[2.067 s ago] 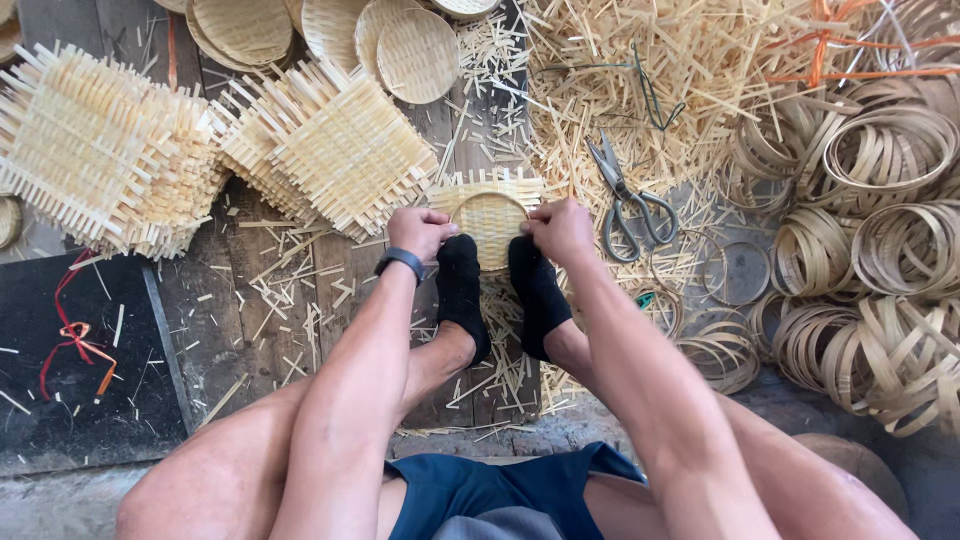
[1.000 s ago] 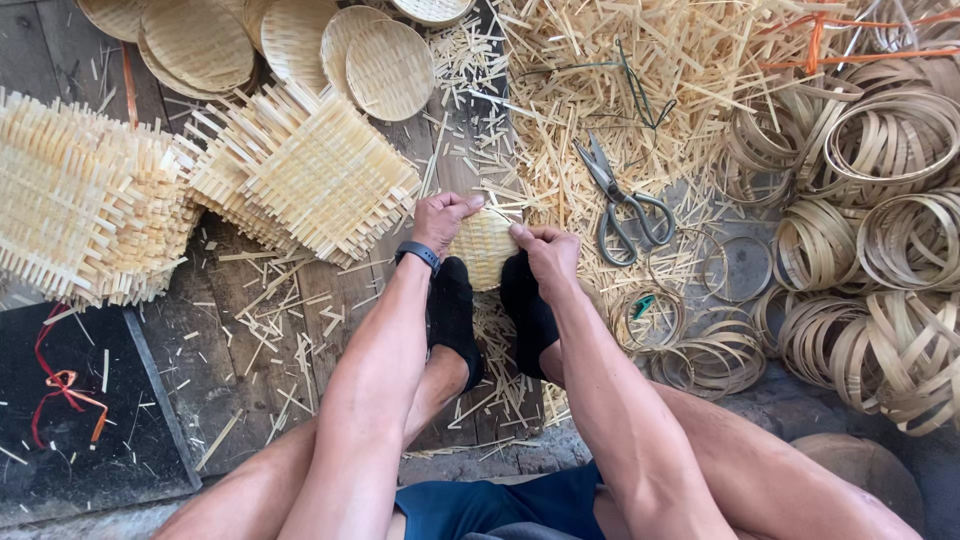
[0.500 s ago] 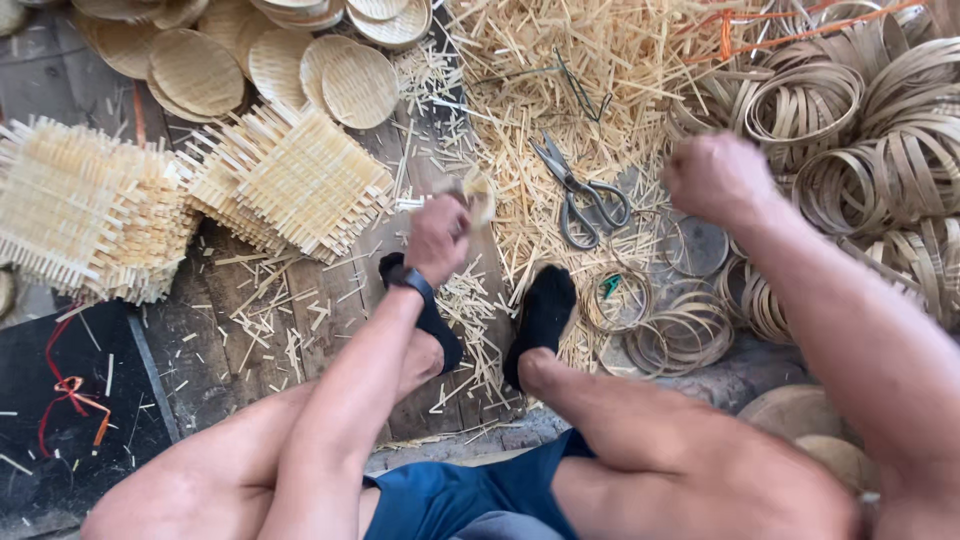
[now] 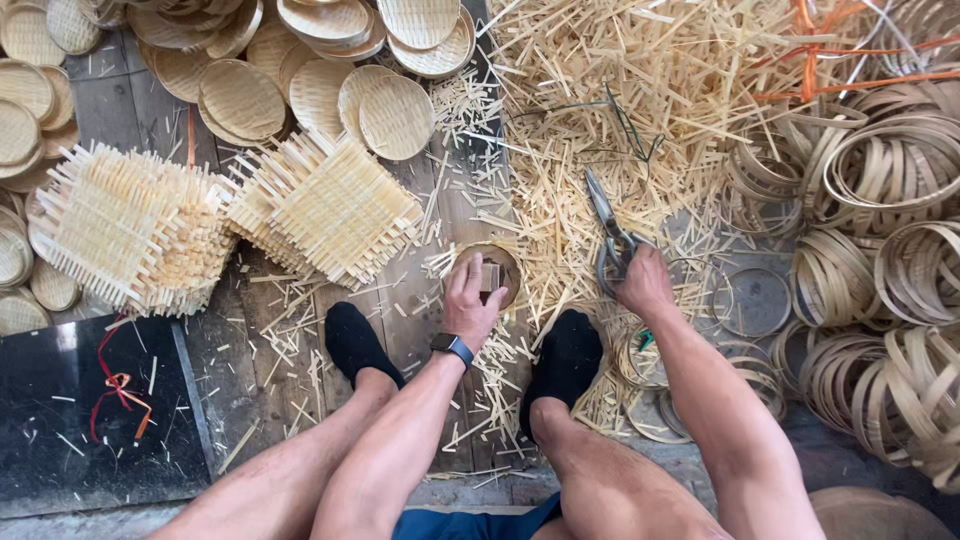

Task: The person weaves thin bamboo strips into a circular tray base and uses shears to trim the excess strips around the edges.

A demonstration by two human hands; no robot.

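My left hand (image 4: pixel 470 303), with a dark watch at the wrist, holds a small round woven bamboo tray (image 4: pixel 497 270) pressed onto a wooden block on the floor planks. My right hand (image 4: pixel 642 283) is closed around the handles of grey metal scissors (image 4: pixel 606 222), whose blades point away from me over a heap of bamboo offcuts (image 4: pixel 620 90). My two feet in black socks (image 4: pixel 352 342) rest on the planks either side of the left arm.
Square woven bamboo mats (image 4: pixel 325 205) lie in stacks at the left, with another stack (image 4: pixel 125 225) beside them. Finished round trays (image 4: pixel 300 60) pile up at the top left. Several bamboo hoop rings (image 4: pixel 880 260) crowd the right side. A dark slab (image 4: pixel 90 410) with red string lies lower left.
Both hands were together on the small tray between my feet. My right hand has since swung right and taken hold of the scissors, while my left hand stays on the tray.
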